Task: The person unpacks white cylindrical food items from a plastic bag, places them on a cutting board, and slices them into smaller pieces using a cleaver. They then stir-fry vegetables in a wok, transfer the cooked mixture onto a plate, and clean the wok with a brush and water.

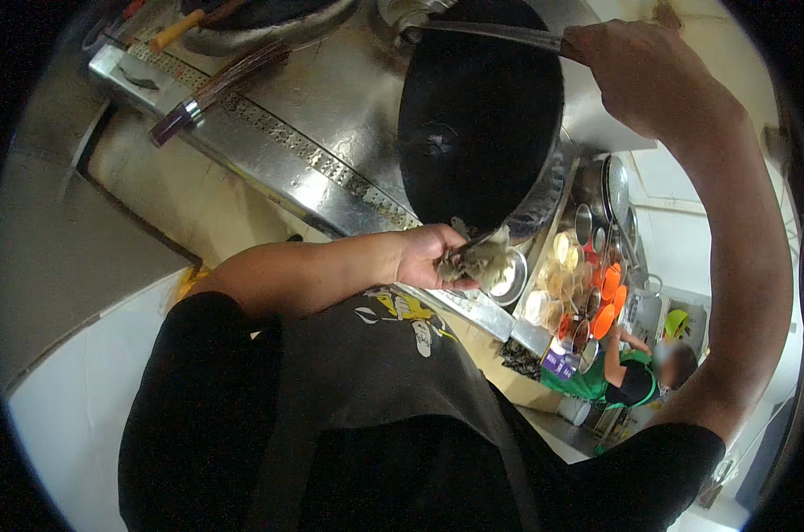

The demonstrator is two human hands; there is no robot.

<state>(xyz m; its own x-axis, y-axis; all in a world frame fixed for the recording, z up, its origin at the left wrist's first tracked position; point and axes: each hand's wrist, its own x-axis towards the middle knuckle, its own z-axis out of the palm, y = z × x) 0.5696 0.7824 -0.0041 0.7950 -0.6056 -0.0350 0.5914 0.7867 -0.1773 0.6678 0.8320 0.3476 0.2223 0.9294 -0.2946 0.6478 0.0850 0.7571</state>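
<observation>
A large black wok point(482, 126) is steeply tilted in front of me above the steel cooktop. My left hand point(435, 259) grips a greyish crumpled cloth point(488, 259) against the wok's near rim. Whether a wok handle lies beneath the cloth is hidden. High on the right, my right hand point(648, 76) is closed around the grip of a long metal-handled utensil point(495, 32). Its shaft crosses over the far part of the wok. The working end, at the top edge of the view, is partly cut off and seems to be a ladle.
A bamboo wok brush point(229, 80) lies across the perforated drain strip point(309, 153). Another wok point(269, 26) sits at upper left. Beside the cloth is a metal bowl point(512, 282). Several seasoning containers point(555, 286) and orange scoops point(608, 302) stand right, near a co-worker point(631, 379).
</observation>
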